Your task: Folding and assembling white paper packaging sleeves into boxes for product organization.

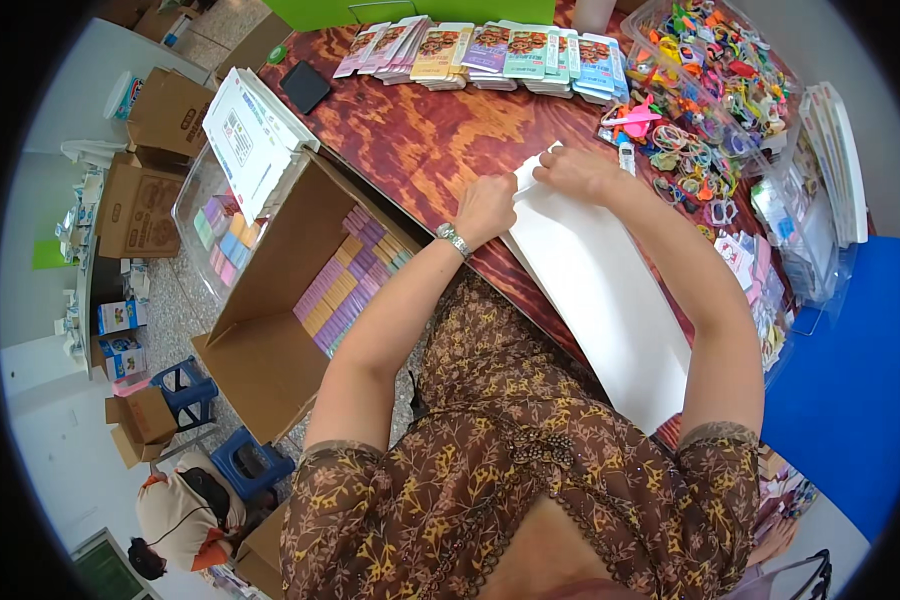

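Note:
A long white cardboard piece, folded or box-like, lies slantwise from the table's middle down toward my body. At its far end, my right hand grips the edge with bent fingers. My left hand, with a metal watch on the wrist, is closed at the same end, just left of the right hand. The fingertips of both hands come close together at the white edge. Whether the left fingers pinch a flap or only press on it is partly hidden.
Stacks of colourful printed packets line the table's far side. A clear bin of small toys stands at far right, loose trinkets before it. An open brown carton with pastel boxes sits left, below a stack of white flat boxes.

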Motion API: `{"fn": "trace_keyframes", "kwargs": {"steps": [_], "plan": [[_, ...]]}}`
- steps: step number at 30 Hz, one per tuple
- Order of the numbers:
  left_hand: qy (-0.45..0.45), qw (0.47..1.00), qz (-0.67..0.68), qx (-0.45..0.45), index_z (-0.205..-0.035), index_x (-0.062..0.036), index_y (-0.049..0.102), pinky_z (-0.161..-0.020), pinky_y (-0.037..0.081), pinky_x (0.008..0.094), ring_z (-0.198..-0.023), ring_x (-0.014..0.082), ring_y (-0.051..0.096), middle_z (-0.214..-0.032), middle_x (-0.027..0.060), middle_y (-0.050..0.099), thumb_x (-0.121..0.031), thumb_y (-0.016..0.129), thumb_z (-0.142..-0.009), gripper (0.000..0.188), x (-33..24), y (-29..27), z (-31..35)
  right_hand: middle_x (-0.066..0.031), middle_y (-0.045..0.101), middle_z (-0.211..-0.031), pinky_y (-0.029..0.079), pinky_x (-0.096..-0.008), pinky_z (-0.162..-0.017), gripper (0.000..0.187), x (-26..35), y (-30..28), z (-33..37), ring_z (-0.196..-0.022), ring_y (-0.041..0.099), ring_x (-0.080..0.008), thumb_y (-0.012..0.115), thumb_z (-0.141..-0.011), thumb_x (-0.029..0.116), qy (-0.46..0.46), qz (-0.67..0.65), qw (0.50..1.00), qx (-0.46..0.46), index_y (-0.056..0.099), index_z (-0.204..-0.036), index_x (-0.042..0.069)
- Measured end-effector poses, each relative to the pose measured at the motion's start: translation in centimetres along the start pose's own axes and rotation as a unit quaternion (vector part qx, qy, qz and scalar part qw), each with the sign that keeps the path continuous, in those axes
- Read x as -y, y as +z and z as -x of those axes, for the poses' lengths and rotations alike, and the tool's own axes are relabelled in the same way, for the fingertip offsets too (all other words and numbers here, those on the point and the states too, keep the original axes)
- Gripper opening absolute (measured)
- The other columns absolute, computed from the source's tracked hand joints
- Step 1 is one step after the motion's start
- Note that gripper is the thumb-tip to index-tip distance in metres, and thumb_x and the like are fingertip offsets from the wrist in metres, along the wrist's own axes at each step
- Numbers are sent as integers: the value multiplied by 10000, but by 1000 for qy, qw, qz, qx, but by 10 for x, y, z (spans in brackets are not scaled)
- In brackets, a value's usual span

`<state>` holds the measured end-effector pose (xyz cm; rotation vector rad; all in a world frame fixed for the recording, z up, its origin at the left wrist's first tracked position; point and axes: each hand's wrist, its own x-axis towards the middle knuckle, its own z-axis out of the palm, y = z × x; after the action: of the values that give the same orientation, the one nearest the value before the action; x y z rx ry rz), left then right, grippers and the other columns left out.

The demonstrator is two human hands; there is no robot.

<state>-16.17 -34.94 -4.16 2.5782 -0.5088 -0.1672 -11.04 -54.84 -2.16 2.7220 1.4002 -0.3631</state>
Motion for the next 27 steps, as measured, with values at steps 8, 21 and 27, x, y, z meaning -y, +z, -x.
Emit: {"fn": "trace_keyframes", "kwargs": {"steps": [8, 21, 27], "plan": [[40, 996, -78, -7, -819, 13, 600, -622, 534, 470, -775, 386, 680, -832, 239, 663, 26, 593, -677, 143, -15, -2, 3, -86, 590, -964, 510, -355, -839, 85, 14, 29, 18, -964, 610, -260, 559, -837, 126, -4, 51, 992, -115, 576, -913, 92], [37, 998, -38, -39, -891, -10, 558, -661, 511, 498, -748, 413, 643, -855, 221, 649, -47, 534, -783, 117, 0, 4, 14, -108, 598, -1194, 493, -381, -915, 432, 4, 11, 66, -1097, 579, -294, 668, -862, 122, 167, -196, 935, -244, 584, -1285, 131], [62, 996, -30, -49, -894, 18, 585, -673, 530, 474, -787, 399, 656, -888, 233, 650, -4, 532, -760, 145, -9, -1, 12, -111, 614, -1113, 497, -406, -896, 368, 14, 20, 58, -1047, 602, -310, 658, -865, 123, 170, -166, 925, -297, 613, -1229, 146]]}}
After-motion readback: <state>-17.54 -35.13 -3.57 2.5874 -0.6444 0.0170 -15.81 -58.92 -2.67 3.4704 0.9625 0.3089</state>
